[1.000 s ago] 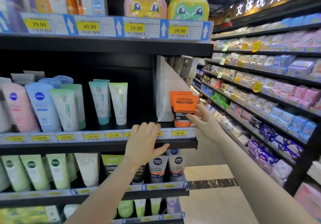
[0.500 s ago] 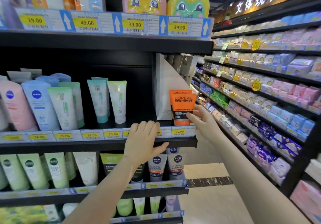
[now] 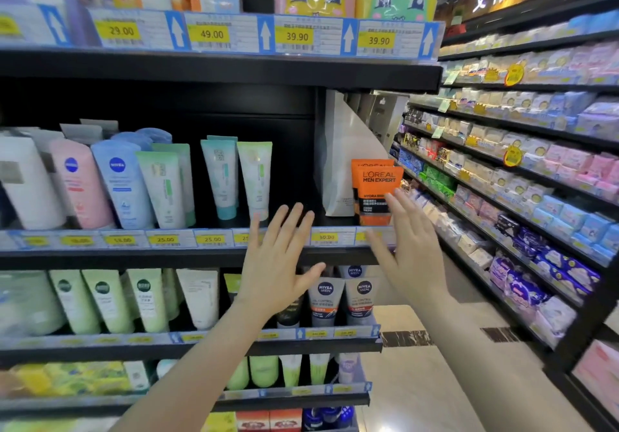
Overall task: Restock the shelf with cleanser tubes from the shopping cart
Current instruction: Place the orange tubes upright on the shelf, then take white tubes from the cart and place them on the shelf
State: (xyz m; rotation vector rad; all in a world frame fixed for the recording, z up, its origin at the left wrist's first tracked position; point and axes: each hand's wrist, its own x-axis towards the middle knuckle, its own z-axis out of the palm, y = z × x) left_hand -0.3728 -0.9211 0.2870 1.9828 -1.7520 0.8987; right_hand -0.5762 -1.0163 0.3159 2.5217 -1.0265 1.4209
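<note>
Two orange L'Oreal Men Expert cleanser tubes stand upright, one behind the other, at the right end of the middle shelf. My right hand is open just in front of them, fingers spread, not touching. My left hand is open too, raised off the shelf's front edge with its fingers apart. Both hands hold nothing. Between the orange tubes and the pale green tubes the shelf has a dark gap. No shopping cart is in view.
Nivea and green tubes fill the left of the shelf. A white paper bag stands behind the orange tubes. Nivea Men tubes sit on the shelf below. Price tags line each edge. An aisle of packaged goods runs along the right.
My right hand has let go of the orange tube and drawn back. My left hand has lifted off the shelf edge and spread its fingers.
</note>
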